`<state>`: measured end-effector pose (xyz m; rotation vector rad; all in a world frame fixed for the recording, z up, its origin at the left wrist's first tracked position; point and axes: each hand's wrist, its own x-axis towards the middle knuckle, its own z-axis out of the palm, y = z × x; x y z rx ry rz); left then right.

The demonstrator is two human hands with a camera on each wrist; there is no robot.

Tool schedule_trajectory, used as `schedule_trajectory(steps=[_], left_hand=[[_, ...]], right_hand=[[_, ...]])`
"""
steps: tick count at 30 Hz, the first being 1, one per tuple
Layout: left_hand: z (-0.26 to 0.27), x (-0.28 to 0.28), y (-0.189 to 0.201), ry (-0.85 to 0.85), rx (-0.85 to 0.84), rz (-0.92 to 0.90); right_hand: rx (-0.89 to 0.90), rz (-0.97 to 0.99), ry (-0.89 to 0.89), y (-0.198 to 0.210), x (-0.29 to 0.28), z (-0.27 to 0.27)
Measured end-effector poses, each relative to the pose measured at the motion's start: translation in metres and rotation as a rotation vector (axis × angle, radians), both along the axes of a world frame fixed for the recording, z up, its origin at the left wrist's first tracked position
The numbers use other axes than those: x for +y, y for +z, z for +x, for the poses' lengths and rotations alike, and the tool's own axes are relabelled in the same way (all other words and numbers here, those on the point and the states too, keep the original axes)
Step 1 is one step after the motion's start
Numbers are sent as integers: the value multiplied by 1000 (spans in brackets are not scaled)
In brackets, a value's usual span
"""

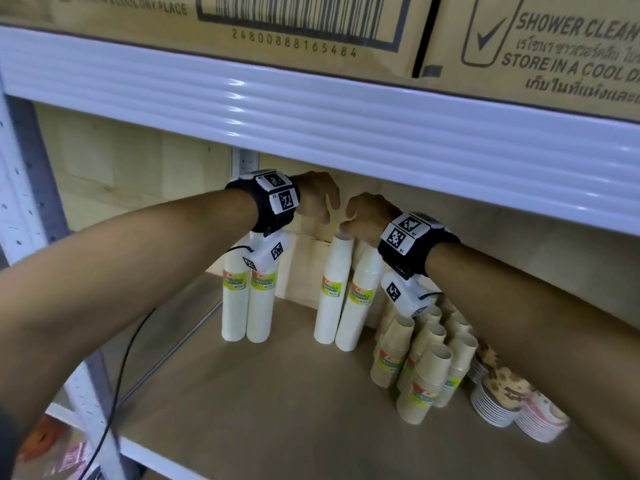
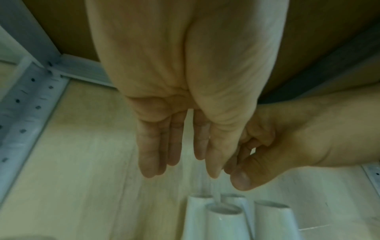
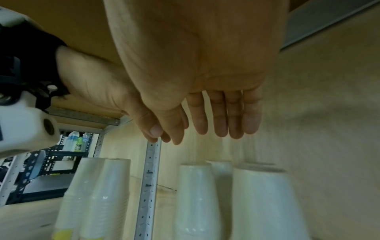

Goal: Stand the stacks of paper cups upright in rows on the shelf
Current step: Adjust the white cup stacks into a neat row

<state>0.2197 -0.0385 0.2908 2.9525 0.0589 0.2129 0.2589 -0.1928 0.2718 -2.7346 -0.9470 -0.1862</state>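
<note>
Two pairs of tall white paper cup stacks stand upright at the back of the shelf [image 1: 277,393], a left pair [image 1: 247,303] and a centre pair [image 1: 343,296]. My left hand [image 1: 320,199] and right hand [image 1: 363,216] hover side by side just over the centre pair, under the upper shelf. From the left wrist, the left hand [image 2: 174,146] hangs with straight fingers above the stack tops [image 2: 222,219], holding nothing. From the right wrist, the right hand [image 3: 222,123] also hangs with straight fingers over the stacks [image 3: 195,194]. Whether a fingertip touches a stack top I cannot tell.
Several brown paper cup stacks [image 1: 422,368] lean in a heap at the right, with short stacks of patterned cups [image 1: 502,396] beside them. The white beam [image 1: 311,116] of the upper shelf, loaded with cardboard boxes [image 1: 554,46], hangs low over my hands. A black cable [image 1: 124,358] trails from the left wrist.
</note>
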Motion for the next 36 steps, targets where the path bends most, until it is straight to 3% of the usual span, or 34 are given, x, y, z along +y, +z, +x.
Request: schedule_trajectory(steps=[6, 13, 24, 36], left_hand=[[-26, 36, 14, 133, 51, -19], [-49, 74, 1, 247, 80, 56], [-56, 95, -38, 270, 157, 25], [-64, 90, -43, 224, 173, 17]], right_hand=[[-28, -30, 101, 3, 38, -17], [26, -22, 183, -8, 80, -30], [114, -4, 264, -38, 120, -35], [91, 2, 262, -50, 123, -35]])
